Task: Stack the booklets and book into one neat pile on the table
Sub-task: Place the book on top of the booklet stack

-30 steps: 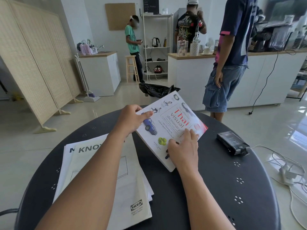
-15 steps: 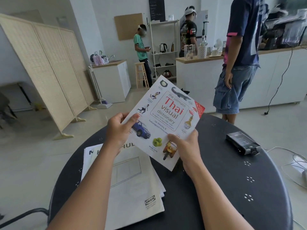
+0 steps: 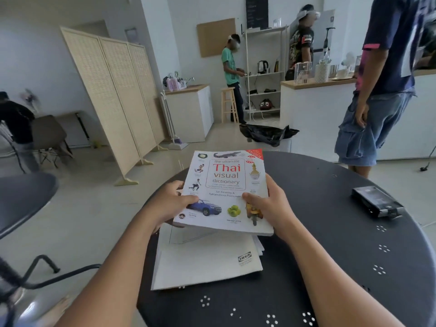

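I hold a white book (image 3: 225,182), the Thai visual dictionary, cover up and square to me, just above a pile of white IKEA booklets (image 3: 207,263). My left hand (image 3: 171,204) grips its left edge, thumb on the cover by the blue car picture. On the right edge my right hand (image 3: 271,206) grips it, thumb on the cover. The book's near edge hangs over the far half of the booklets, which lie on the round black table (image 3: 342,267). The booklets' far part is hidden under the book.
A black boxy device (image 3: 376,205) lies at the table's right side. A dark chair (image 3: 23,197) stands to my left. A person in denim shorts (image 3: 377,114) stands just beyond the table's far right edge. Other people, a counter and a folding screen are farther back.
Both hands lifted the book off the table, turned it square to me and carried it left over the booklet pile. My view has swung left.
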The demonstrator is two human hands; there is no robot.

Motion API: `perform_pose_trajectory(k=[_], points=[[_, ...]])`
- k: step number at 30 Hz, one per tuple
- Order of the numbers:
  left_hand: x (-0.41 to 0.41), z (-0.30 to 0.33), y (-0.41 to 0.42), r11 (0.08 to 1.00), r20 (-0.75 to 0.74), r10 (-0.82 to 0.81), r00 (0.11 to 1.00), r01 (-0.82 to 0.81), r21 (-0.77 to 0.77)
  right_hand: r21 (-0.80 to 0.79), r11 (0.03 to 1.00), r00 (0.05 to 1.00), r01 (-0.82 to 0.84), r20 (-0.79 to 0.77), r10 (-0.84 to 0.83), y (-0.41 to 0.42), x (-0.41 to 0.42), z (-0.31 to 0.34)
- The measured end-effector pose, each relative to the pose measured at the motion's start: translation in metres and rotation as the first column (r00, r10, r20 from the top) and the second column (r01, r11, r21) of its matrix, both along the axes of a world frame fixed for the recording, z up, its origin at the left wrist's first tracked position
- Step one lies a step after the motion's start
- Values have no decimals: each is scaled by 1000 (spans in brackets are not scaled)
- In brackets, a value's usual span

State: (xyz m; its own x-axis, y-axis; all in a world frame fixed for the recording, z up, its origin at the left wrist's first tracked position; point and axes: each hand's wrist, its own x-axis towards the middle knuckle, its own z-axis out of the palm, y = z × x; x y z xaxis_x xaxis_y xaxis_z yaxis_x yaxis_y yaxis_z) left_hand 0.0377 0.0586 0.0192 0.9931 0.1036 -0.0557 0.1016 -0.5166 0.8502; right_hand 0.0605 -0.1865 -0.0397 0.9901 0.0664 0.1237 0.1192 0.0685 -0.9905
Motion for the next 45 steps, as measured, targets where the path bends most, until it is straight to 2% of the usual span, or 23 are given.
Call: perform_pose_trajectory(k=[4,7,10,15,21,27,31,35,39,42,45], points=[[-39,-12,14,992,39,113,993,-115,49,-191,979,998,-65,-16,63,13,-10,6],[-60,-22,21,976,8,181,983,-181,117,-353,932,996,-82,-50,69,20,-15,5],[-70,-34,21,963,-21,206,978,-199,183,-447,891,996,-82,-78,53,19,-20,3],[-78,-39,20,950,-12,231,973,-223,219,-481,871,992,-99,-113,50,16,-26,-2],[-85,-43,19,901,12,246,969,-233,367,-528,845,996,-81,-78,46,23,-29,-7],[-87,-49,19,873,64,255,965,-259,414,-600,799,999,-43,-25,35,26,-28,-10],[-84,-56,23,876,107,283,953,-302,376,-628,778,999,-28,4,39,27,-30,-10],[-80,-63,25,866,139,268,953,-302,399,-677,735,1000,-25,-14,21,30,-28,-13],[-74,-63,22,834,100,285,953,-298,463,-760,650,999,24,-14,-53,32,-28,-13],[-69,-56,16,851,64,333,941,-329,409,-789,614,999,34,5,-50,35,-30,-14],[-60,-58,18,898,-18,365,931,-347,269,-816,576,999,38,26,-30,35,-31,-17]])
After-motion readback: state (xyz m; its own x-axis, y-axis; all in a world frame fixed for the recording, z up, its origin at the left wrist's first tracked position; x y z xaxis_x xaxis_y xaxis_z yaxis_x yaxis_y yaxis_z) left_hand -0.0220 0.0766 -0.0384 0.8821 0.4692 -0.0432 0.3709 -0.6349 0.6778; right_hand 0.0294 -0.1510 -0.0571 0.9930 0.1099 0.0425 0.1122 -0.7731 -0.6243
